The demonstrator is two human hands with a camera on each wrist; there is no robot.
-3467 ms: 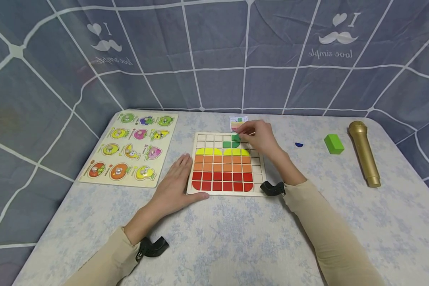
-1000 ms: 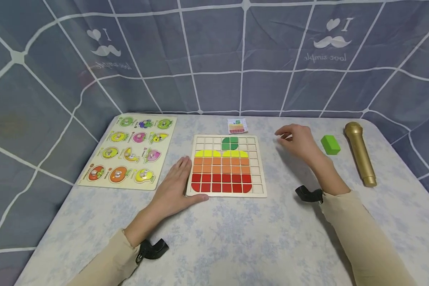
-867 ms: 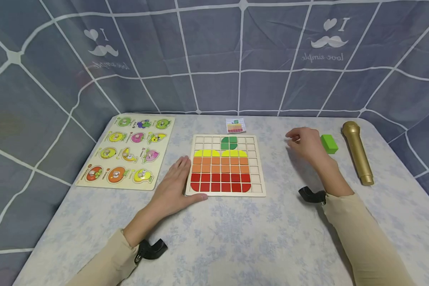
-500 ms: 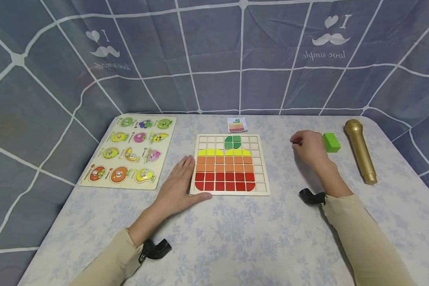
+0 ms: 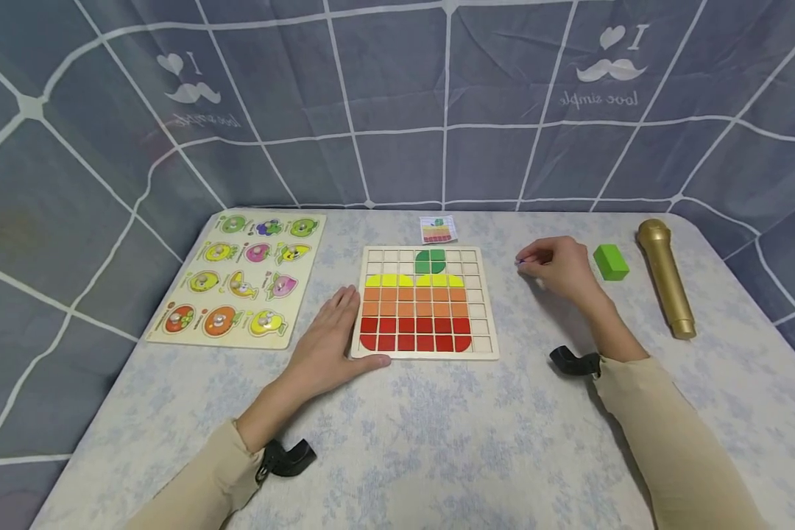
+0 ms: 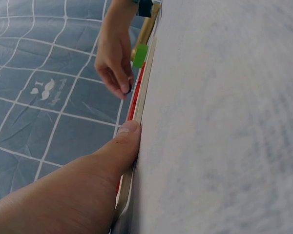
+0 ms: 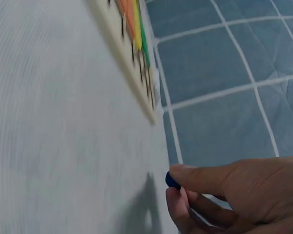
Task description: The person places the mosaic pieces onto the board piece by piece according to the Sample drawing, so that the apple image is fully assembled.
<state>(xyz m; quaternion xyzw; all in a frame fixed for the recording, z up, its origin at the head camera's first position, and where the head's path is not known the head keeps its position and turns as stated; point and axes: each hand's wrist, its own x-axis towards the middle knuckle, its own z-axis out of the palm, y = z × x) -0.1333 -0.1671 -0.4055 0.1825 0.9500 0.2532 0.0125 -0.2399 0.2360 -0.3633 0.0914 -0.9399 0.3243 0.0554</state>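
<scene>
A dark blue puzzle piece [image 7: 172, 180] is pinched between the thumb and fingers of my right hand [image 5: 559, 269], held over the table to the right of the grid board; only its edge shows. My left hand [image 5: 324, 342] lies with straight fingers along the left side of the wooden grid board [image 5: 482, 324], its thumb [image 6: 124, 141] at the front edge. On the board, red, orange and yellow tiles [image 5: 414, 309] fill the lower and middle rows. Green tiles [image 5: 430, 261] with rounded corners form a leaf shape above them.
Behind the board lies a small picture card [image 5: 439, 230] with a similar pattern. A fruit puzzle board [image 5: 274, 250] is at the left. To the right are a green block [image 5: 612, 263] and a gold microphone [image 5: 666, 280]. A grey-blue checked curtain [image 5: 397, 103] stands behind the table.
My right hand left the green tiles, moved right and picked up the blue piece from the table. It now carries the piece slightly left. My left hand stays by the board.
</scene>
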